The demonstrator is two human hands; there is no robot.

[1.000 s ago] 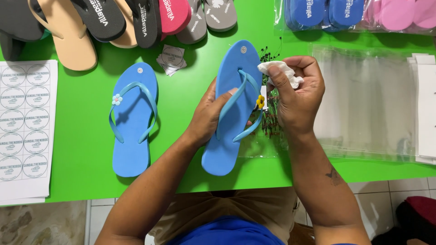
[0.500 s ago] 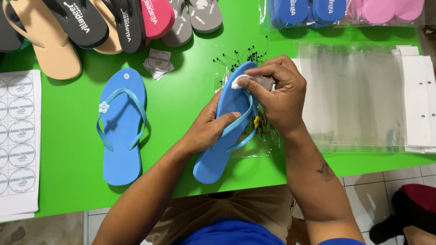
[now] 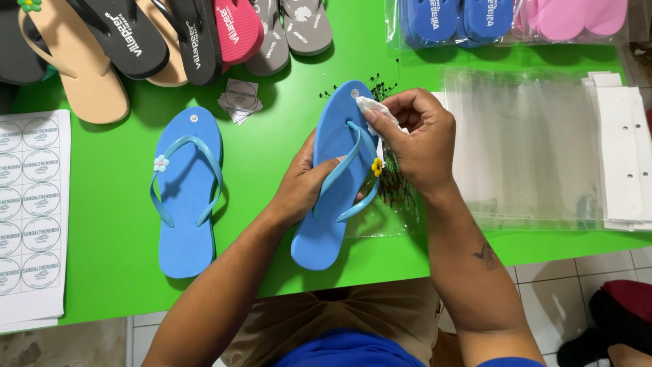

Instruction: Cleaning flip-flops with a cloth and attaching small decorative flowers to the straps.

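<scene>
My left hand (image 3: 303, 182) grips a blue flip-flop (image 3: 337, 136) around its middle, thumb on the sole, holding it tilted over the green table (image 3: 102, 224). A small yellow flower (image 3: 376, 166) sits on its right strap. My right hand (image 3: 420, 139) pinches a crumpled white cloth (image 3: 372, 107) and presses it on the sole near the toe post. A second blue flip-flop (image 3: 185, 194) with a pale flower charm (image 3: 161, 163) lies flat to the left.
Mixed flip-flops (image 3: 163, 34) lie along the far edge. Bagged blue and pink pairs (image 3: 502, 19) sit far right. Clear plastic bags (image 3: 526, 149) and white cards (image 3: 621, 156) lie right. A round-sticker sheet (image 3: 30, 204) lies left. Black pins (image 3: 394, 187) lie under the held sandal.
My right hand with the cloth has slid from the strap area up toward the toe of the held flip-flop. The view has shifted a little; the left hand keeps its grip.
</scene>
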